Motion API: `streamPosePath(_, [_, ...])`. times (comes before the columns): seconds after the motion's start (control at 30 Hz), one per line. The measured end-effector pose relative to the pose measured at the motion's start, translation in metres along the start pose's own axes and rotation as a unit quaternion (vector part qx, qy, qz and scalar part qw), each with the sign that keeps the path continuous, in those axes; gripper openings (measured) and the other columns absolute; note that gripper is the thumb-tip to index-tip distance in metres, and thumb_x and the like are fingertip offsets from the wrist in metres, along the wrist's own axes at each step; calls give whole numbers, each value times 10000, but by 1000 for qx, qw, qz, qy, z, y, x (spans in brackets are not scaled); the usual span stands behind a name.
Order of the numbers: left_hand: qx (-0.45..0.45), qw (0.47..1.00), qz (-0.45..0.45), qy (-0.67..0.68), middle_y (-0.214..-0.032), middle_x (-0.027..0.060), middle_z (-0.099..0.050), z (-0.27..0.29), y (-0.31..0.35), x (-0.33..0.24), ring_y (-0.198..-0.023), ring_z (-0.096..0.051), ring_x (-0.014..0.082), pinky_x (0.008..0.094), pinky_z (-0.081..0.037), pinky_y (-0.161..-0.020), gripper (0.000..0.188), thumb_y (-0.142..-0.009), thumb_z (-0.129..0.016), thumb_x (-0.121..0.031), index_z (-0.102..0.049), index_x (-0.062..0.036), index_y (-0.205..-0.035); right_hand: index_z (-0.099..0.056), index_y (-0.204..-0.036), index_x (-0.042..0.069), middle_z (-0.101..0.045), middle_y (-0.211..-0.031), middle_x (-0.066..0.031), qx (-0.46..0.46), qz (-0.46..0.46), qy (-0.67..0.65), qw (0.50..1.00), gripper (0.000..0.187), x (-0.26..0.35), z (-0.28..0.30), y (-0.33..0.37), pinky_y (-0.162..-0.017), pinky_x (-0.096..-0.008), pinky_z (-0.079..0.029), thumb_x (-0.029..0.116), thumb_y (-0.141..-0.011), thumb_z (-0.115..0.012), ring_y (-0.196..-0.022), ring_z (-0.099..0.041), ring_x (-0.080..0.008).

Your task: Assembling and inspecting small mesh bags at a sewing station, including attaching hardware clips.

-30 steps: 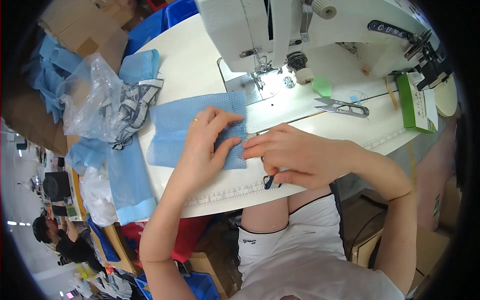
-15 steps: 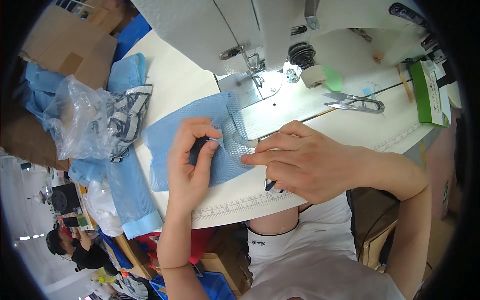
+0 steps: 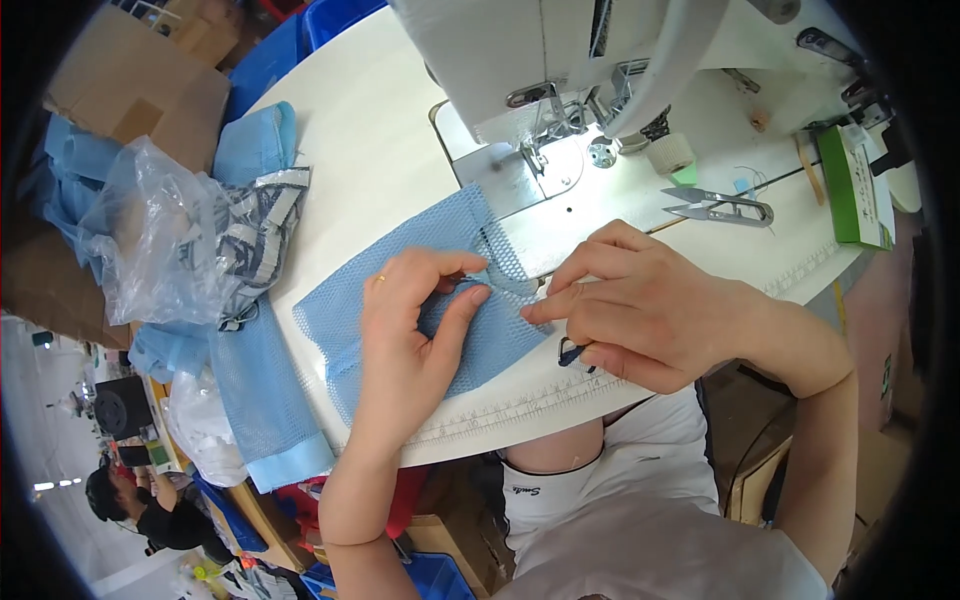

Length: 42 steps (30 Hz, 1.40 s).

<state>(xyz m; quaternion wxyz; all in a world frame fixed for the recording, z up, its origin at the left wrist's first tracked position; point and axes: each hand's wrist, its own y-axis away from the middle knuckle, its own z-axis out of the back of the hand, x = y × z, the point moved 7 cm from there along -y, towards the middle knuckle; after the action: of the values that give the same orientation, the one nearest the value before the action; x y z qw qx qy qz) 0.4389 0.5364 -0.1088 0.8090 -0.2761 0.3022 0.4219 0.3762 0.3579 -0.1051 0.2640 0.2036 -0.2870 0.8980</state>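
Note:
A piece of light blue mesh fabric (image 3: pixel 345 320) lies on the white table in front of the sewing machine (image 3: pixel 480 70). Thumb and forefinger of my left hand (image 3: pixel 410 325) pinch a raised fold near the middle of the mesh. My right hand (image 3: pixel 650 310) is at the right edge of the fabric, fingers bent and a fingertip close to the mesh rim. Under its curled fingers a small dark thing with a shiny edge (image 3: pixel 570 352) sticks out; its kind is mostly hidden by the hand. The presser foot (image 3: pixel 535 158) stands just beyond the fabric.
Thread snips (image 3: pixel 720 207) lie right of the machine's plate, near a green box (image 3: pixel 850 190). A clear plastic bag (image 3: pixel 150 250), more blue mesh (image 3: pixel 265 390) and a cardboard box (image 3: pixel 140 85) crowd the left side. A ruler strip (image 3: pixel 520 405) runs along the near table edge. Another person (image 3: pixel 165 510) sits far left.
Both hands have shifted right, my left one with the pinched mesh. The fabric has turned slightly, and the dark thing has moved along with my right hand. The camera's view has shifted a little.

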Motion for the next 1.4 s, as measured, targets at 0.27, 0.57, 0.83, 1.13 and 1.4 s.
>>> streamPosePath(0.27, [-64,995,-4,-73,-1174,105,-608,1,-7,2,-1094,-599,289,411,-383,-1074,582,-816,-845,-173,-619,-118,-1349,-574,-926,70,-670,-1222,-83,-14,-8,6,1000,131,-1,-4,3,-950,-455,-452,128,-856,-667,-1110,-613,-302])
streamPosePath(0.57, [63,981,57,-172,-1202,199,-701,16,-42,2,-1075,-687,330,420,-526,-975,813,-611,-975,-331,-662,2,-1283,-580,-908,60,-677,-1120,-76,-22,7,30,999,117,3,2,0,-932,-430,-440,133,-875,-666,-1079,-580,-280])
streamPosePath(0.83, [107,965,238,35,-786,86,-753,26,-31,23,-712,-718,177,317,-579,-727,418,-681,-966,-224,-783,17,-970,-555,-955,76,-609,-1256,-108,-1,-117,-108,987,111,-10,9,7,-1030,-440,-401,167,-962,-618,-1180,-528,-298])
streamPosePath(1.13, [-120,867,328,355,-1155,138,-724,61,-4,61,-1062,-693,237,345,-548,-943,506,-811,-890,-148,-663,14,-1233,-497,-942,114,-444,-1594,-133,-112,-181,-227,950,160,-24,20,11,-1212,-475,-240,232,-1023,-568,-1476,-355,-302])
streamPosePath(1.4, [-358,922,141,-36,-1438,211,-546,77,50,34,-1407,-482,363,468,-361,-1173,716,-862,-760,-44,-448,-37,-1507,-571,-975,48,-618,-1388,-85,-169,-246,-277,913,156,-48,20,18,-1005,-327,-435,198,-1011,-592,-1094,-545,-166])
